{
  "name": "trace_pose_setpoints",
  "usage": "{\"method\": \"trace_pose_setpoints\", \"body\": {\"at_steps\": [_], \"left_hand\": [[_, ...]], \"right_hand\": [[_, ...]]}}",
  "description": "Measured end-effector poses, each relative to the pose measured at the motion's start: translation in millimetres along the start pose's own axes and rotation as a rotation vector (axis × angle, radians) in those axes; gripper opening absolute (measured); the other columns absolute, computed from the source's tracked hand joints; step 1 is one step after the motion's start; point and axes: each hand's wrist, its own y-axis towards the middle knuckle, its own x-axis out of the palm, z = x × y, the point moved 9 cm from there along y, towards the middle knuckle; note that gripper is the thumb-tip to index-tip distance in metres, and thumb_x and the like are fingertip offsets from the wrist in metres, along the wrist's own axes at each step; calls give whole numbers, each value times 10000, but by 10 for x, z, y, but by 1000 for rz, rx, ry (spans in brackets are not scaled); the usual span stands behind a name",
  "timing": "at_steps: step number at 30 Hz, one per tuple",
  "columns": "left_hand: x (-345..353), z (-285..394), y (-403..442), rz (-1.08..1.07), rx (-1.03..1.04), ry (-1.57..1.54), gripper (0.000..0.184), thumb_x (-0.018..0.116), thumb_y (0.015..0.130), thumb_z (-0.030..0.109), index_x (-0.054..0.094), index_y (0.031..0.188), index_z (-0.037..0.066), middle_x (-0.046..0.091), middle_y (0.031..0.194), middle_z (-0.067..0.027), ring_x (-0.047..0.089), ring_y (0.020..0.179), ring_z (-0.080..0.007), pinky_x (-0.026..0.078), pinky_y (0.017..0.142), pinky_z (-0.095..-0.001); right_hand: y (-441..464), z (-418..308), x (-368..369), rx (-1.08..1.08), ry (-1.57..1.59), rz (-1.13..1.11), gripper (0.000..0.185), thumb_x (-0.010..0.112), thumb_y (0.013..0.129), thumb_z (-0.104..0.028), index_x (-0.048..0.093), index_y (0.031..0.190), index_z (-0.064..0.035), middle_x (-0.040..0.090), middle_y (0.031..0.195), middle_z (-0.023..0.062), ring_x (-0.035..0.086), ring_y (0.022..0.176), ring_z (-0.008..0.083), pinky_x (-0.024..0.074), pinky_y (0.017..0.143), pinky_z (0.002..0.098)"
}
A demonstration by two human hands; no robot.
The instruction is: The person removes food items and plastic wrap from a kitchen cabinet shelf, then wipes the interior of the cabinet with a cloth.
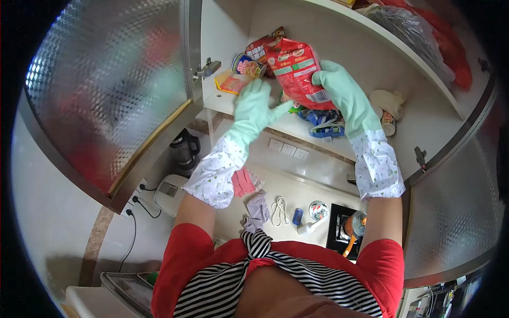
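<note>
Both my hands wear mint-green rubber gloves with white patterned cuffs. My right hand (pixel 339 87) grips the edge of a red plastic food bag (pixel 297 74), held up in front of the open wall cupboard. My left hand (pixel 253 108) is slightly blurred, thumb stretched out to the side, its fingertips by a yellow-and-red packet (pixel 231 83) on the lower shelf. Whether they touch it I cannot tell. Just behind lies a blue-and-white instant noodle cup (pixel 247 65), tipped over. A dark red snack bag (pixel 258 49) leans behind it, partly hidden by the bag I hold.
Blue packages (pixel 324 127) lie at the shelf's front edge. A paper cup (pixel 388 123) lies further right. Plastic bags (pixel 411 37) fill the upper shelf. Open glass doors (pixel 114 90) flank me. Below are a counter with a white cable (pixel 279 210), cloths (pixel 257 208) and a stove (pixel 339 225).
</note>
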Motion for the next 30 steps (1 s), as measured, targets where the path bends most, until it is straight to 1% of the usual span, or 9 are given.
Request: {"method": "trace_pose_setpoints", "body": {"at_steps": [8, 11, 15, 17, 19, 21, 22, 27, 30], "left_hand": [[378, -40, -76, -166, -274, 42, 775, 835, 662, 648, 636, 1025, -8, 625, 1015, -167, 631, 1003, -342, 527, 873, -471], [337, 0, -93, -121, -254, 97, 744, 848, 667, 626, 641, 998, -7, 607, 1047, -167, 620, 1024, -353, 521, 885, -480], [313, 12, -111, -125, -244, 58, 702, 847, 692, 598, 655, 991, -6, 587, 1074, -176, 595, 1067, -366, 492, 934, -501], [262, 39, -105, -114, -224, 70, 708, 843, 714, 585, 656, 1018, -26, 607, 1083, -194, 611, 1057, -369, 510, 916, -483], [251, 49, -93, -104, -204, 80, 714, 838, 736, 571, 657, 1046, -46, 626, 1093, -212, 627, 1046, -372, 527, 898, -465], [319, 1, -117, -157, -247, 30, 730, 839, 693, 621, 654, 988, -20, 587, 1065, -178, 590, 1040, -361, 487, 926, -495], [325, -9, -122, -157, -249, 29, 730, 839, 693, 621, 654, 988, -20, 587, 1065, -178, 590, 1040, -361, 487, 926, -495], [328, -35, -127, -133, -248, 40, 747, 823, 704, 644, 653, 1007, -17, 590, 1065, -175, 589, 1029, -357, 485, 922, -490], [319, -30, -126, -133, -255, 35, 727, 819, 702, 644, 665, 971, -14, 594, 1045, -174, 593, 1020, -355, 490, 915, -483]], "right_hand": [[-186, -610, 103, -62, 139, 36, 487, 594, 818, 22, 638, 1299, 82, 722, 1071, 137, 680, 920, 226, 537, 878, 336], [-459, -1395, 87, -175, -31, 74, 493, 591, 831, -44, 611, 1319, 20, 702, 1102, 108, 680, 914, 210, 602, 750, 367], [-491, -2301, -227, -518, -273, 317, 496, 594, 835, -36, 617, 1328, 17, 713, 1129, 96, 684, 1005, 187, 568, 872, 325], [-932, -2871, 232, -857, -385, 327, 480, 596, 849, -132, 627, 1272, 92, 710, 1182, 186, 655, 1082, 284, 500, 976, 350], [-889, -2941, 294, -825, -506, 350, 524, 568, 793, -119, 624, 1278, 72, 702, 1161, 216, 652, 1070, 340, 495, 962, 399], [-755, -2998, 365, -1136, -734, 562, 512, 560, 790, -105, 644, 1277, 26, 703, 1114, 259, 661, 1062, 388, 499, 941, 422], [32, -3136, 156, -849, -915, 416, 448, 560, 798, -109, 670, 1216, 8, 708, 1056, 276, 670, 1029, 424, 503, 915, 448], [1059, -2566, 282, -955, -1182, 376, 314, 569, 842, -85, 686, 1121, -3, 720, 1028, 258, 684, 1018, 417, 518, 890, 455], [890, -2466, 286, -689, -982, 184, 358, 682, 845, -117, 697, 1188, -14, 733, 1074, 235, 701, 1015, 339, 526, 883, 416]]}}
